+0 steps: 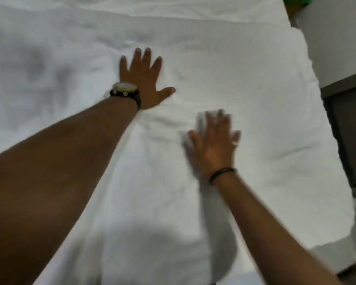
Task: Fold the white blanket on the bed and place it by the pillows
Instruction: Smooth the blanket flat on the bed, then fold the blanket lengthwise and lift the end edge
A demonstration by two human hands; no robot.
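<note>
The white blanket (245, 83) lies spread flat over the bed and fills most of the view, its far edge running across the top and its right edge thick and rumpled. My left hand (146, 79), with a watch on the wrist, rests flat on the blanket with fingers spread, holding nothing. My right hand (214, 145), wearing a ring and a dark wristband, is lower and to the right, palm down on the cloth with fingers apart; it is blurred by motion. No pillows are in view.
The bed sheet (173, 7) shows beyond the blanket's far edge. A dark piece of furniture (349, 136) stands close to the bed's right side below a white wall (337, 38). Something green (294, 3) sits at the top right corner.
</note>
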